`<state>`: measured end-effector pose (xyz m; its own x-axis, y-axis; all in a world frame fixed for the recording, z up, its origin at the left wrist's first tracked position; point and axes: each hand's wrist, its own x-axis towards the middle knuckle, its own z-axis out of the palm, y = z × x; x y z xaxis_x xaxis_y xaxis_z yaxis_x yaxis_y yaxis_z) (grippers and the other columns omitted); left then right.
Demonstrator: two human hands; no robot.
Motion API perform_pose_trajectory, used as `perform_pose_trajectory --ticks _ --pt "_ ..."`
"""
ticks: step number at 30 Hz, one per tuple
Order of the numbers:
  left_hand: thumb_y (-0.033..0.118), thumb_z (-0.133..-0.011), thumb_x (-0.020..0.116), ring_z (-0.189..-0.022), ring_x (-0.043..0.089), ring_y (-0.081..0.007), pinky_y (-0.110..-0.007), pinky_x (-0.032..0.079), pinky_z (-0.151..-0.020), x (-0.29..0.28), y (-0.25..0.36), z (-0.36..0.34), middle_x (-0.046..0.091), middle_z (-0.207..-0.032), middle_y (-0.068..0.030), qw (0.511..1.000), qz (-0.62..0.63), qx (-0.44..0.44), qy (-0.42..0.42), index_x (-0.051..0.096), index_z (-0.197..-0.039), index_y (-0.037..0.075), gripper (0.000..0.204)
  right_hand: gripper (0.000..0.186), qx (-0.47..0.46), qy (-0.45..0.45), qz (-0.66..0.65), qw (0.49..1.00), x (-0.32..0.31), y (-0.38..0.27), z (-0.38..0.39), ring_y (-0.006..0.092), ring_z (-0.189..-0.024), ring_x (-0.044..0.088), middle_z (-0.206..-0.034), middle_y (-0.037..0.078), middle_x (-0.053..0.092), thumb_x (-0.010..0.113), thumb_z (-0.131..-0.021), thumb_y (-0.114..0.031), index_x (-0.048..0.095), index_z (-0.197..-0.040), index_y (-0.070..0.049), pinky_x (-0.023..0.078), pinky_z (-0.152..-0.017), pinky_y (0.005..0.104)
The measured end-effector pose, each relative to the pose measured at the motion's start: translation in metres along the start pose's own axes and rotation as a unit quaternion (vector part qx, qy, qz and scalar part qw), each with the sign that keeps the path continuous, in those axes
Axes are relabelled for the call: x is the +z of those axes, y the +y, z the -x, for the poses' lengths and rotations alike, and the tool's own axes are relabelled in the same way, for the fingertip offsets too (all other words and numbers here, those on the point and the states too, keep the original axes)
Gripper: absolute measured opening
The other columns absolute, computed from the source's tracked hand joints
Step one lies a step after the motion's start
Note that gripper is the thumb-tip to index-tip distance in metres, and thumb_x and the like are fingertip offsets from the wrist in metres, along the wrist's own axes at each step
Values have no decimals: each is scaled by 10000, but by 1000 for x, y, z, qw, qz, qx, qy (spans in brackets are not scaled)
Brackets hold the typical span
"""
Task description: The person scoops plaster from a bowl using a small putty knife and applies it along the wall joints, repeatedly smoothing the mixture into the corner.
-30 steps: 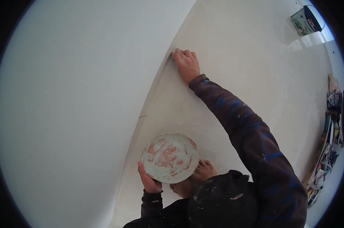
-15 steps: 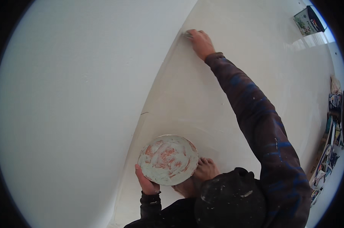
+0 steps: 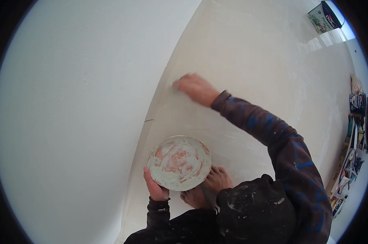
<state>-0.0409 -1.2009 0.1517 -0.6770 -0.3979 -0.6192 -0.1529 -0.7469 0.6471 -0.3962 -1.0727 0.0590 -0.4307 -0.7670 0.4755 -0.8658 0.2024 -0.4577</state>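
Note:
A round plate (image 3: 179, 163), its reddish-brown surface smeared with pale, paste-like material, rests in my left hand (image 3: 154, 188). The thumb lies along the plate's left rim, while the fingers are hidden beneath it. Out over the pale floor, close to where it meets the white wall, is my right hand (image 3: 197, 89). It is blurred by motion, its fingers drawn together around something small and greyish at their tips that I cannot make out. My bare feet (image 3: 218, 179) show just beyond the plate's right edge.
The white wall (image 3: 70, 122) runs along the left, with a thin dark strand (image 3: 149, 120) at its base. A paint bucket (image 3: 324, 18) stands at the far right. Along the right edge are a dark blue tin (image 3: 358, 103) and a cardboard box (image 3: 337, 168) beside assorted tools.
My right hand has come back from farther along the wall's base, nearer to me and leftward, with the elbow more bent. The plate stays in my left hand, shifted slightly up in view.

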Motion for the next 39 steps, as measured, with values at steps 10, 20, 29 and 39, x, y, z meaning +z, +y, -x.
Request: perform_pose_trajectory --ticks 10,20,29,39 --pt "566 -1078 351 -1377 522 -305 -451 425 -1152 -4 7 11 525 -1509 -154 1000 18 -4 19 408 -1537 10 723 184 86 36 156 983 7 -6 -31 324 -952 613 -1003 135 652 584 -851 -25 586 -1035 -29 499 -877 439" --pt "568 -1081 334 -1389 512 -312 -455 412 -1163 10 6 7 513 -1520 -157 999 -12 -1 47 398 -1542 9 728 250 144 49 42 987 2 32 8 356 -1019 657 -1062 167 694 570 -970 -88 631 -1206 -36 526 -902 458" --pt "564 -1082 321 -1390 508 -315 -457 408 -1163 14 7 -1 513 -1520 -158 999 0 -8 46 401 -1541 8 725 291 159 -12 103 982 -29 83 -37 371 -981 626 -949 155 683 553 -852 43 579 -1126 -52 506 -866 471" --pt "569 -1080 340 -1389 510 -309 -451 402 -1167 2 0 -13 519 -1517 -152 1000 16 10 -11 411 -1538 13 724 298 38 -76 -26 996 -4 -27 -22 352 -1007 646 -997 134 700 595 -883 -5 596 -1176 -59 519 -868 459"
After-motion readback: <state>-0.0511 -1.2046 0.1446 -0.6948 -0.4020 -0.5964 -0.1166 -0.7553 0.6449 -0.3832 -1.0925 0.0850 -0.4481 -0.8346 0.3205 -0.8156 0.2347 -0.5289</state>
